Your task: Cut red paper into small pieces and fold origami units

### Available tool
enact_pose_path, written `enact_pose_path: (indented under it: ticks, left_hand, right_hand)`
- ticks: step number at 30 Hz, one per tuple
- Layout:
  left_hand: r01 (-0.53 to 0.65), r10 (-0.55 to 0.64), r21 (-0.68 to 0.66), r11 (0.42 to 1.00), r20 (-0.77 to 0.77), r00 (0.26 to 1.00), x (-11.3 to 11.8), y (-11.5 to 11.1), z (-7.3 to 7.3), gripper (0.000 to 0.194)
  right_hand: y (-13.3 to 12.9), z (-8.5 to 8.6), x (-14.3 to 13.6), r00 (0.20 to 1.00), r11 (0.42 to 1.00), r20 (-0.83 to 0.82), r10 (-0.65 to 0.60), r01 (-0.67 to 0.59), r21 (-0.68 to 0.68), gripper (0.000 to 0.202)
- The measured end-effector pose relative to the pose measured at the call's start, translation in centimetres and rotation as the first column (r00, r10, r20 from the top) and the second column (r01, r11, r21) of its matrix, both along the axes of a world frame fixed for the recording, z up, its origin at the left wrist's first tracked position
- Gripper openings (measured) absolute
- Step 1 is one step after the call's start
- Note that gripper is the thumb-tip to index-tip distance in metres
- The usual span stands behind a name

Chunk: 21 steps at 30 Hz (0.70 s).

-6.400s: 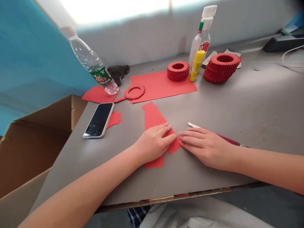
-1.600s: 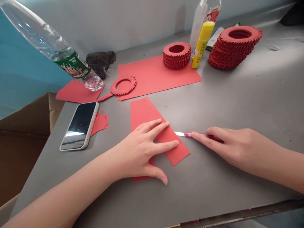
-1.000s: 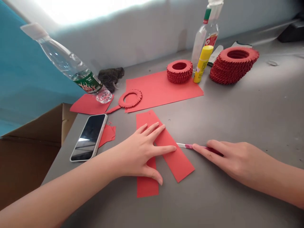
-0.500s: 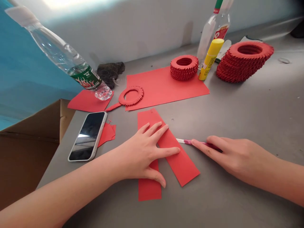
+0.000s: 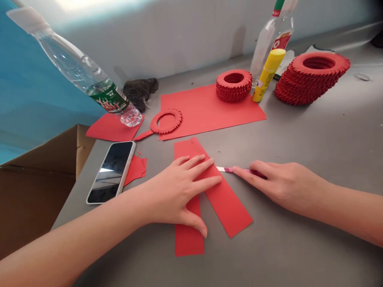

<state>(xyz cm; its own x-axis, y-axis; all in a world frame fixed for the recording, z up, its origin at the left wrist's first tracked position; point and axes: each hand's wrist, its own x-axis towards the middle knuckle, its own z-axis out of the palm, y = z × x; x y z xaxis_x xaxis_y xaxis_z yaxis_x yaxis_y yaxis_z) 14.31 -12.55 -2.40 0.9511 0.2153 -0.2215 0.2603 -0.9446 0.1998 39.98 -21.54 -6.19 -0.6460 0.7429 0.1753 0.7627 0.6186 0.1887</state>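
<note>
My left hand [image 5: 182,191] lies spread on a red paper strip [image 5: 231,211] that slants down to the right. Beneath it a second part of red paper [image 5: 189,241] runs straight down; whether the two are one folded piece I cannot tell. My right hand [image 5: 278,185] is closed around the purple handle of a knife [image 5: 229,170], index finger stretched along it. The knife's pale blade reaches the slanting strip's right edge, its tip apparently under the paper.
Behind are a red sheet [image 5: 197,115], stacked red paper rings [image 5: 233,91], a taller ring stack [image 5: 308,87], a yellow glue stick [image 5: 265,83], and a glass bottle [image 5: 266,38]. At left stand a phone [image 5: 112,171], a water bottle [image 5: 98,87], and a cardboard box [image 5: 38,159].
My right hand has moved left and slightly up, bringing the knife blade farther in at the strip's edge. My left index finger has shifted slightly; the hand still presses the paper.
</note>
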Motion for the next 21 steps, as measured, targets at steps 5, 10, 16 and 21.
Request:
enact_pose_path:
  ticks: [5,10,16,21]
  left_hand:
    - [0.010,-0.008,0.030,1.000,-0.062,0.998,0.0,1.5,0.5,0.071]
    - [-0.011,0.014,0.055,0.998,-0.066,0.998,-0.1,1.8,0.1,0.073]
    - [-0.021,0.025,0.049,0.999,-0.066,0.997,-0.2,1.7,0.0,0.074]
    - [-0.024,0.027,0.049,0.999,-0.061,0.998,-0.2,1.7,0.1,0.074]
  right_hand:
    - [0.0,0.3,0.0,1.000,1.000,-0.001,0.007,-0.007,-0.007,0.048]
    - [0.0,0.1,0.0,1.000,1.000,0.000,0.012,-0.012,-0.006,0.049]
    - [0.2,-0.1,-0.1,1.000,1.000,-0.001,0.002,-0.002,0.006,0.050]
    - [1.3,0.0,-0.5,1.000,0.999,0.026,0.005,-0.006,0.046,0.048]
